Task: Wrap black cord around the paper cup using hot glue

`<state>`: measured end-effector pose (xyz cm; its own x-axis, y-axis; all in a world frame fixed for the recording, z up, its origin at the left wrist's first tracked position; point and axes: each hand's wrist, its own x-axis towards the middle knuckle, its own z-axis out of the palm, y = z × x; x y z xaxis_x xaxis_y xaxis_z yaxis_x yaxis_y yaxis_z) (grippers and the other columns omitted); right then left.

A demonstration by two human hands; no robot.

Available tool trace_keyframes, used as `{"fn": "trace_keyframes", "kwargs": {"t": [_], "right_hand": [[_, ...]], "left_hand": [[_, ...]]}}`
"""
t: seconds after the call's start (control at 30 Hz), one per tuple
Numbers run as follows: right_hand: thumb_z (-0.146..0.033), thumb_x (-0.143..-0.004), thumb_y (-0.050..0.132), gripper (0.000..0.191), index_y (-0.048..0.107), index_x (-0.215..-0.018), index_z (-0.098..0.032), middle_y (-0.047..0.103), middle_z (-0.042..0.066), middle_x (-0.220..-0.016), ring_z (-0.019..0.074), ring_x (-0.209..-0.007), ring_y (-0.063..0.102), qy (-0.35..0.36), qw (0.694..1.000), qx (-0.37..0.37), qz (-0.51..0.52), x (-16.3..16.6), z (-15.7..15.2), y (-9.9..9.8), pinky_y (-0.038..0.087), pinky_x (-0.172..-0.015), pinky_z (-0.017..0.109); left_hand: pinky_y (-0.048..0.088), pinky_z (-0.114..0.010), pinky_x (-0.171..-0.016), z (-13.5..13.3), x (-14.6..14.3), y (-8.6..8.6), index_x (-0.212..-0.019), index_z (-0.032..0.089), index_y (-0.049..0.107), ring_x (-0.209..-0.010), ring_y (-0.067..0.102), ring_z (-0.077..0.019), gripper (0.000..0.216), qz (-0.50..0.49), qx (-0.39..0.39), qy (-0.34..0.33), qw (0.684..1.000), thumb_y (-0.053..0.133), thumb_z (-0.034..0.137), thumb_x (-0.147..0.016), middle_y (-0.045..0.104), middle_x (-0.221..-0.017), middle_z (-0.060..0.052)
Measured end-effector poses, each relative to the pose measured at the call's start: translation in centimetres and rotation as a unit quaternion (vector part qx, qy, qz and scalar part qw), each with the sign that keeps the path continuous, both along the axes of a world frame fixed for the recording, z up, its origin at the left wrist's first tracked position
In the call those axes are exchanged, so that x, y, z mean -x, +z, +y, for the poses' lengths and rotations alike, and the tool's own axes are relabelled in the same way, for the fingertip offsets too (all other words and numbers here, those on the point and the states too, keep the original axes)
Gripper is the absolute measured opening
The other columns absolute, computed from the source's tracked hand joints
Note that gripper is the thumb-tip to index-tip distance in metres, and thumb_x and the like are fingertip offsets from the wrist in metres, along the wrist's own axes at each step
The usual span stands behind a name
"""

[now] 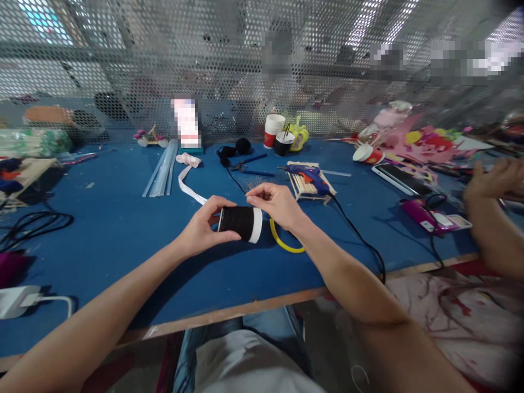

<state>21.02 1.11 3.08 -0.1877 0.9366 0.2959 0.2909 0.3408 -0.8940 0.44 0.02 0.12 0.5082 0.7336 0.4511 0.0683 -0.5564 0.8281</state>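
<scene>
On its side above the blue table, a paper cup is wrapped in black yarn, with a white band showing at its right end. My left hand is closed around the cup's left part, thumb below and fingers above. Just over the cup's right end, my right hand pinches the black yarn, which runs back toward a black yarn ball. A yellow ring lies partly hidden under my right forearm. Left of the cup, a white ribbon trails on the table.
A glue gun rests on a small stick rack. Behind are pliers, stacked cups and a black-wrapped cup. Clear glue sticks lie left. A co-worker's arm reaches in at right, near a phone.
</scene>
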Motion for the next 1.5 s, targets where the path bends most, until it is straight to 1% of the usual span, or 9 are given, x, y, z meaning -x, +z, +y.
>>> {"fn": "trace_keyframes", "kwargs": {"t": [0.3, 0.43, 0.53, 0.67, 0.83, 0.93, 1.07, 1.3, 1.5], "right_hand": [[-0.028, -0.076, 0.06, 0.017, 0.064, -0.087, -0.016, 0.067, 0.004, -0.078, 0.0125, -0.074, 0.062, 0.019, 0.997, 0.064, 0.034, 0.1, 0.3, -0.3, 0.048, -0.072, 0.028], [-0.033, -0.084, 0.05, 0.025, 0.06, -0.097, -0.016, 0.066, 0.004, -0.075, 0.0097, -0.062, 0.058, -0.016, 0.997, 0.08, 0.004, -0.3, 0.7, -0.2, 0.045, -0.059, 0.024], [-0.046, -0.083, 0.048, 0.033, 0.058, -0.077, -0.015, 0.06, 0.003, -0.062, 0.009, -0.051, 0.052, -0.051, 0.994, 0.094, -0.003, -0.6, 0.6, 0.2, 0.04, -0.049, 0.023], [-0.055, -0.08, 0.047, 0.044, 0.057, -0.067, -0.015, 0.056, 0.002, -0.059, 0.0089, -0.053, 0.05, 0.027, 0.988, 0.147, 0.04, -0.3, -0.1, 0.5, 0.037, -0.049, 0.023], [-0.041, -0.073, 0.062, 0.026, 0.055, -0.069, -0.016, 0.05, -0.004, -0.059, 0.006, -0.052, 0.044, 0.088, 0.974, 0.192, 0.081, 0.3, -0.5, 0.0, 0.035, -0.053, 0.022], [-0.039, -0.074, 0.061, 0.024, 0.056, -0.071, -0.016, 0.051, -0.003, -0.06, 0.0065, -0.053, 0.044, 0.107, 0.977, 0.173, 0.07, 0.4, -0.5, -0.2, 0.036, -0.053, 0.022], [-0.041, -0.077, 0.057, 0.026, 0.057, -0.073, -0.015, 0.052, -0.002, -0.061, 0.008, -0.054, 0.046, 0.12, 0.981, 0.148, 0.025, 0.3, -0.7, 0.0, 0.038, -0.055, 0.024], [-0.037, -0.076, 0.058, 0.022, 0.057, -0.071, -0.016, 0.054, 0.0, -0.065, 0.0097, -0.059, 0.048, -0.008, 0.997, -0.016, -0.081, -0.4, -0.7, 1.0, 0.038, -0.056, 0.024], [-0.038, -0.083, 0.05, 0.019, 0.049, -0.079, -0.019, 0.063, 0.002, -0.079, 0.0077, -0.054, 0.052, 0.011, 0.998, -0.003, -0.059, -0.4, -0.9, 1.3, 0.042, -0.053, 0.024]], "left_hand": [[0.046, -0.03, -0.083, 0.1, -0.1, -0.3, -0.109, 0.021, 0.049, -0.097, 0.051, -0.0168, 0.052, -0.022, 0.014, 0.007, 1.0, 0.075, 0.024, -0.064, 0.047, -0.104, -0.005], [0.046, -0.03, -0.083, 0.0, -0.2, -0.2, -0.108, 0.02, 0.048, -0.096, 0.052, -0.0168, 0.053, -0.033, 0.047, 0.013, 0.998, 0.075, 0.024, -0.063, 0.049, -0.103, -0.005], [0.046, -0.031, -0.083, 0.1, -0.4, 0.0, -0.108, 0.019, 0.046, -0.092, 0.054, -0.0166, 0.053, -0.036, 0.077, 0.042, 0.995, 0.074, 0.026, -0.064, 0.052, -0.101, -0.005], [0.046, -0.032, -0.083, 0.1, -0.5, 0.0, -0.11, 0.019, 0.043, -0.091, 0.053, -0.0168, 0.055, -0.049, 0.093, 0.096, 0.99, 0.074, 0.027, -0.064, 0.052, -0.098, -0.004], [0.046, -0.034, -0.085, -0.1, -0.5, 0.1, -0.116, 0.02, 0.04, -0.096, 0.053, -0.0182, 0.065, -0.027, 0.107, 0.103, 0.989, 0.075, 0.028, -0.062, 0.05, -0.111, -0.007], [0.05, -0.032, -0.077, -0.2, -0.5, 0.3, -0.12, 0.02, 0.039, -0.088, 0.055, -0.0168, 0.066, -0.032, 0.155, 0.085, 0.984, 0.072, 0.034, -0.065, 0.052, -0.103, -0.005], [0.053, -0.031, -0.066, -0.2, -0.5, 0.5, -0.115, 0.017, 0.044, -0.078, 0.056, -0.0156, 0.051, -0.04, 0.216, 0.064, 0.973, 0.062, 0.041, -0.074, 0.052, -0.095, -0.005], [0.054, -0.028, -0.061, -0.2, -0.5, 0.6, -0.112, 0.017, 0.047, -0.073, 0.056, -0.0131, 0.048, -0.005, 0.214, 0.073, 0.974, 0.063, 0.041, -0.073, 0.053, -0.092, -0.003], [0.052, -0.026, -0.054, -0.4, -0.7, 0.9, -0.109, 0.015, 0.049, -0.067, 0.055, -0.0124, 0.049, 0.031, 0.249, 0.018, 0.968, 0.064, 0.042, -0.072, 0.056, -0.091, -0.005]]}}
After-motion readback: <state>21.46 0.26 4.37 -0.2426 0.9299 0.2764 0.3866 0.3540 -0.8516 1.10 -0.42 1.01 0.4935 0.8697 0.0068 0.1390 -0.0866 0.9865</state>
